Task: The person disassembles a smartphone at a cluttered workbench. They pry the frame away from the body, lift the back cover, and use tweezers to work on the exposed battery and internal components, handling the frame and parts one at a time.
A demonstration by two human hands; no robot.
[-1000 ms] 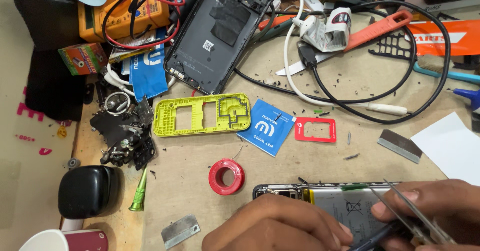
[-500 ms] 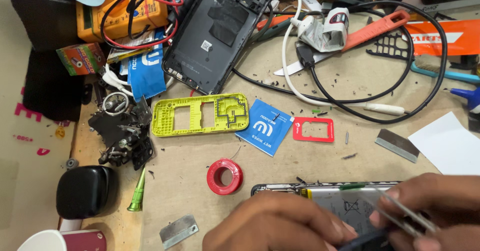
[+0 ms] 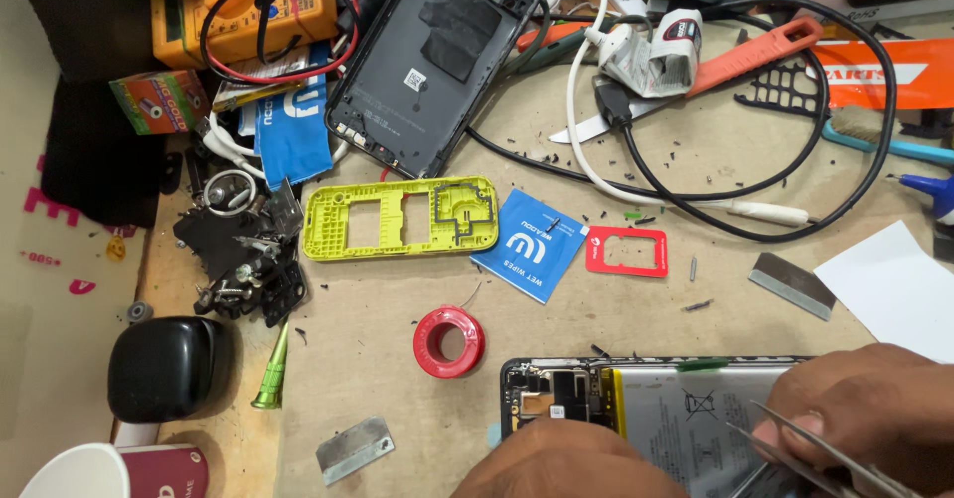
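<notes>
An opened phone [image 3: 636, 404] lies face down at the bottom edge, its silver battery [image 3: 686, 420] and circuit board [image 3: 552, 394] exposed. My left hand [image 3: 571, 463] rests on the phone's lower edge, pinning it to the table. My right hand [image 3: 865, 423] is closed around metal tweezers [image 3: 810, 448], whose tips lie over the battery. Much of both hands is cut off by the frame.
Scattered about the worktop: red wire spool [image 3: 449, 341], yellow-green phone frame [image 3: 397, 217], blue wipe sachet [image 3: 527, 245], red card frame [image 3: 626, 251], dark phone back cover [image 3: 442, 56], black and white cables [image 3: 755, 170], metal blades [image 3: 355, 448], green screwdriver [image 3: 271, 369], black case [image 3: 164, 367], cup [image 3: 89, 473], orange multimeter [image 3: 238, 11].
My right hand with the tweezers has shifted slightly over the battery. The view has drifted a little; the left hand stays on the phone.
</notes>
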